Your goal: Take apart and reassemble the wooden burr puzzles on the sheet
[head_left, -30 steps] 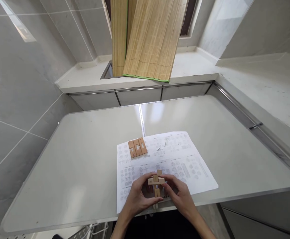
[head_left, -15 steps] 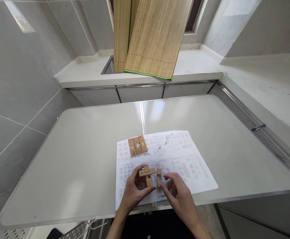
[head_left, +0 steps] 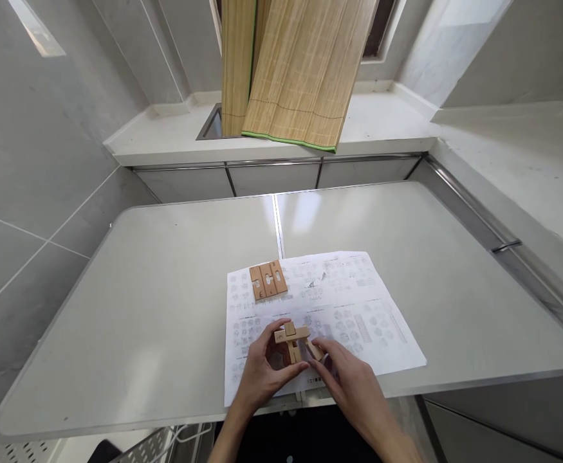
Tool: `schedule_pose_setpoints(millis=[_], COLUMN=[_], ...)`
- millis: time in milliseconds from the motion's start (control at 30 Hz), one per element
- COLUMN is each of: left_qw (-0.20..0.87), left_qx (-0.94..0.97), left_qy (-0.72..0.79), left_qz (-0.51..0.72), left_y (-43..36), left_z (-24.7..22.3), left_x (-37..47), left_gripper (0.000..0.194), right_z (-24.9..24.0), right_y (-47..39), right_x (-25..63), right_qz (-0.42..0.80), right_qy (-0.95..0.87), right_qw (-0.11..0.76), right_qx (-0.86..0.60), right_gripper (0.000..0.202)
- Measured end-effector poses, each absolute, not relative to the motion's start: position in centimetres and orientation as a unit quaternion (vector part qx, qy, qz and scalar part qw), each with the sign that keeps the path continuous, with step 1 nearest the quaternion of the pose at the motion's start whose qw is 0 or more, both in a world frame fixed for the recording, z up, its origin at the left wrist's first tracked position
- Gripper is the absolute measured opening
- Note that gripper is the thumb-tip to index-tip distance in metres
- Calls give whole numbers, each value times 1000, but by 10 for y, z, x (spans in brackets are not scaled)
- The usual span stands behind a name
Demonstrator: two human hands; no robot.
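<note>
My left hand (head_left: 260, 374) curls around a partly joined wooden burr puzzle (head_left: 291, 334), thumb in front and fingers behind. Its light-brown notched blocks cross each other, and one end has a dark mark. Between the thumb and fingers of my right hand (head_left: 354, 379) is a separate wooden puzzle piece (head_left: 315, 351), tilted close to the puzzle's right side. Whether the two touch cannot be made out. Beyond my hands, three flat wooden plates (head_left: 268, 281) with slots and handwritten numbers lie side by side on a printed sheet (head_left: 382, 347).
The sheet rests at the front middle of a white folding table (head_left: 175, 308) with a seam down its centre. Behind stands a white counter (head_left: 165, 141) with a sink (head_left: 210, 125), and a bamboo mat (head_left: 300, 77) hangs over it. Grey tiled walls enclose the sides.
My right hand has closed on the separate puzzle piece, lifted it from standing upright and tilted it toward the puzzle. My left hand and the puzzle have shifted slightly right.
</note>
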State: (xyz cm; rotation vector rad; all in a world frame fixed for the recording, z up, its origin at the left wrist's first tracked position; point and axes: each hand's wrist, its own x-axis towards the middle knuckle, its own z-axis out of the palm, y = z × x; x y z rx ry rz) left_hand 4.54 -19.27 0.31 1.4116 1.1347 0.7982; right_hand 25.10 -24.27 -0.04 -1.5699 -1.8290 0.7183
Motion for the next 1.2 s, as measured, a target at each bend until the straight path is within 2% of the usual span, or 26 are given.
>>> schedule_pose_setpoints(millis=[167,367,733,1200], left_qw=[524,528,532,519], left_qx=[633,644,652,672], left_qy=[471,456,446,443], left_qz=[321,313,305,289], left_y=[-193,-196,-198,-198], left_z=[3,-2,-1,-2], left_x=[46,48,48,48], left_gripper=[70,70,69,68], right_z=[13,20,17,17], right_y=[-248,-247,-246,-248], right_x=[257,250,252,256], right_qz=[272,287,324,320], right_qy=[-700,-674,-673,-679], right_qw=[307,336,337,334], right_qx=[-584,-593,-573,-570], right_gripper=[30,21,30,29])
